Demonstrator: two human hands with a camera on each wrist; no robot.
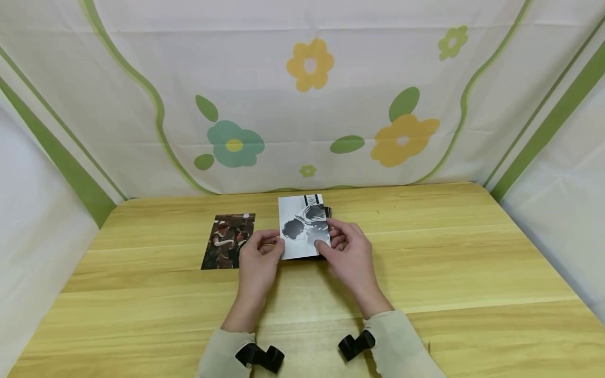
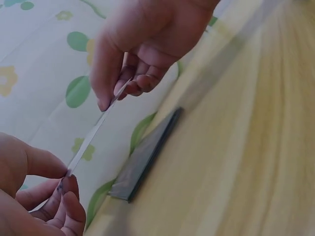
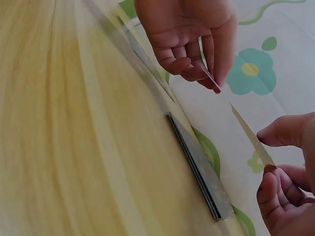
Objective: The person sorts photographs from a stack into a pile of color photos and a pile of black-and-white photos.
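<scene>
Both hands hold a black-and-white photo print (image 1: pixel 296 242) up over the table, tilted toward the head camera. My left hand (image 1: pixel 257 262) pinches its lower left edge between thumb and fingers. At the lower right edge, my right hand (image 1: pixel 351 253) pinches it the same way. Seen nearly edge-on in the left wrist view, the print (image 2: pixel 89 140) looks thin and stays apart from the table. Below it lies a thin dark stack of prints (image 3: pixel 194 164), mostly hidden in the head view. A dark colour photo (image 1: pixel 219 247) showing people lies flat, left of the left hand.
The wooden table (image 1: pixel 449 262) spreads out around the hands. Behind it hangs a white cloth (image 1: pixel 283 121) printed with flowers and green bands, with more cloth at both sides. Black wrist mounts (image 1: pixel 260 357) sit at the beige sleeves (image 1: pixel 402 346).
</scene>
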